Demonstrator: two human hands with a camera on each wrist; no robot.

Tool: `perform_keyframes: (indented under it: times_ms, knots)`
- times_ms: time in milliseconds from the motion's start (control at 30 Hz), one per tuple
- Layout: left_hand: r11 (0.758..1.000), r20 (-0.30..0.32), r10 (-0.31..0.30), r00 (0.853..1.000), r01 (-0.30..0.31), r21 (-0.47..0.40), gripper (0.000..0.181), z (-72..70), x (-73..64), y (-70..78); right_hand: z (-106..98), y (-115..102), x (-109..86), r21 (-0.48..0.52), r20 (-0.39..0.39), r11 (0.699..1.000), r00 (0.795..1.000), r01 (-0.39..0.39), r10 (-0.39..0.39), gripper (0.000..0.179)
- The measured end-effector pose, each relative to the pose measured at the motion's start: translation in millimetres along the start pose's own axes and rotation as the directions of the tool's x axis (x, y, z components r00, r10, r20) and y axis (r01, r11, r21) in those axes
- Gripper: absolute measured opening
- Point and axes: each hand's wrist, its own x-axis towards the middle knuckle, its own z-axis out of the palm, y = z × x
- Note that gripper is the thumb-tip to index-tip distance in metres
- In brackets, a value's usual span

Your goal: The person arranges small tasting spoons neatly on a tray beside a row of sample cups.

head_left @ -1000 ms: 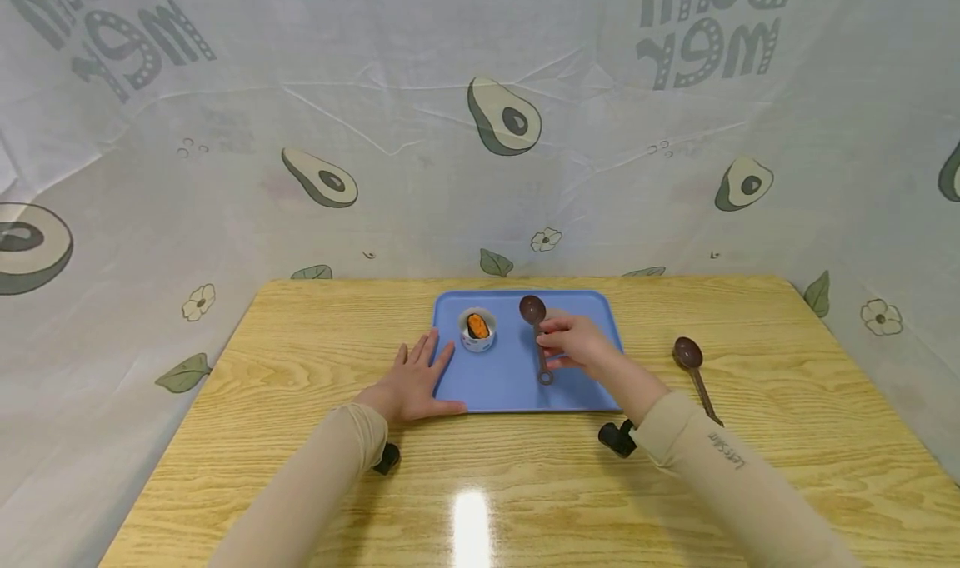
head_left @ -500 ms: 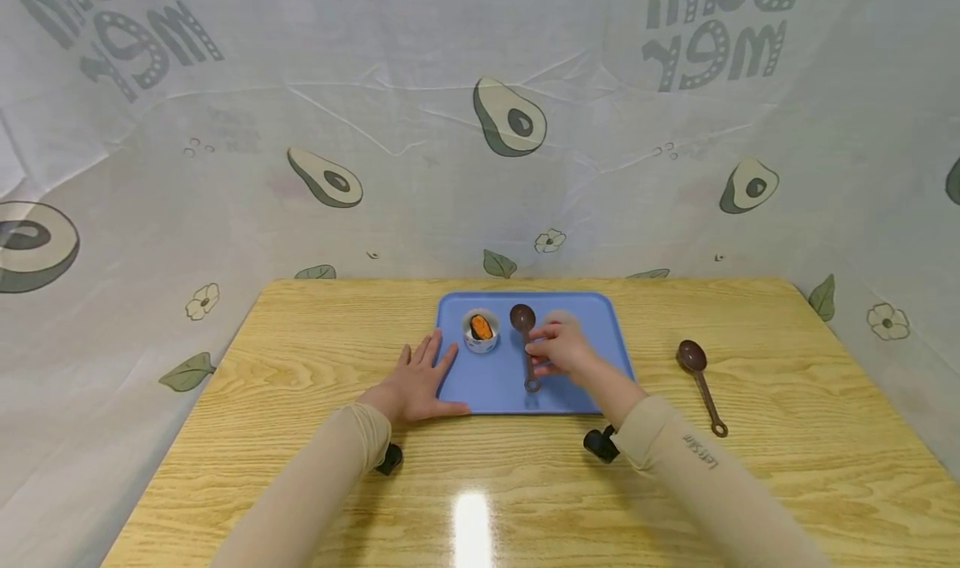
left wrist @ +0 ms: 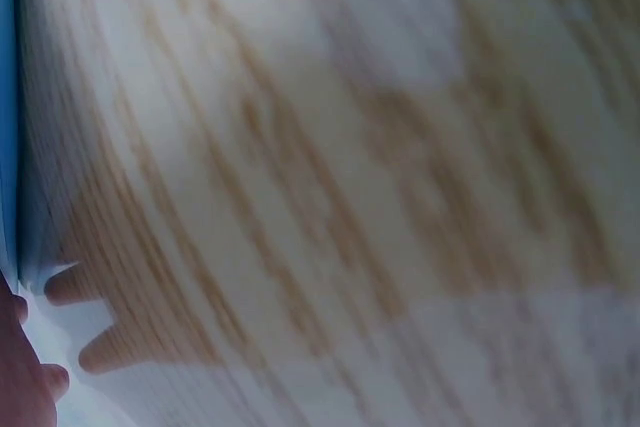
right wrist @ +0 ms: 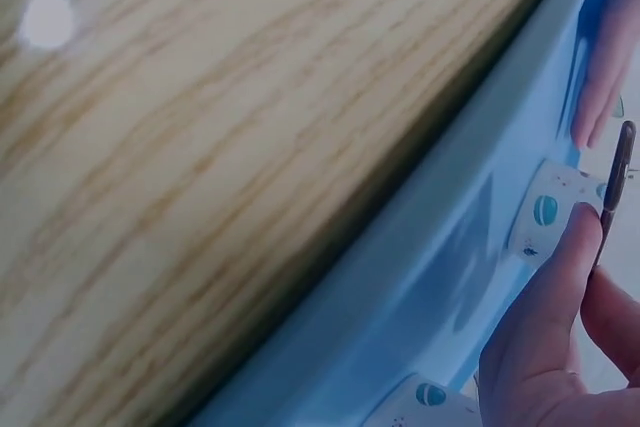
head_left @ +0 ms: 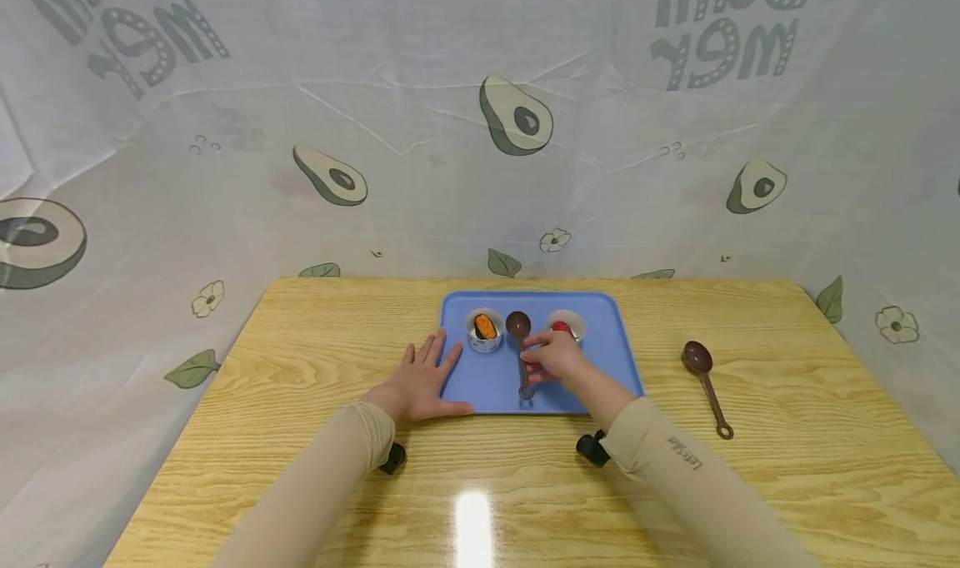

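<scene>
My right hand (head_left: 553,358) pinches the handle of a dark brown measuring spoon (head_left: 518,325) over the blue tray (head_left: 480,389). The spoon's bowl points away from me, between two small white bowls. In the left bowl (head_left: 483,345) lies a piece of orange-topped sushi (head_left: 485,327) with a dark wrap. A red item (head_left: 561,327) sits in the right bowl (head_left: 573,319), partly hidden by my hand. With its fingers spread, my left hand (head_left: 422,385) rests at the tray's left edge, thumb along the front. The right wrist view shows thumb and finger gripping the spoon handle (right wrist: 618,172).
A second brown measuring spoon (head_left: 699,358) lies on the wood-grain table (head_left: 337,318), right of the tray. Behind the table hangs a pale cloth (head_left: 420,218) printed with avocados. A black wrist camera (head_left: 592,449) sits beneath the right sleeve.
My right hand has carried the spoon left and slightly toward me, nearer the left bowl. More of the right bowl and its red item now shows. The left hand stays at the tray edge.
</scene>
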Motion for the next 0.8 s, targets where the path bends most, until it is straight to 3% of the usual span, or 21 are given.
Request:
perform_keyframes:
  times_ms: [800]
  knots:
    - [1.000,0.011,-0.004,1.000,0.004,0.006,0.101,-1.4,-0.2,0.9,8.8,13.4,8.7,0.011,-0.035,1.000,0.999,-0.013,0.014,0.028]
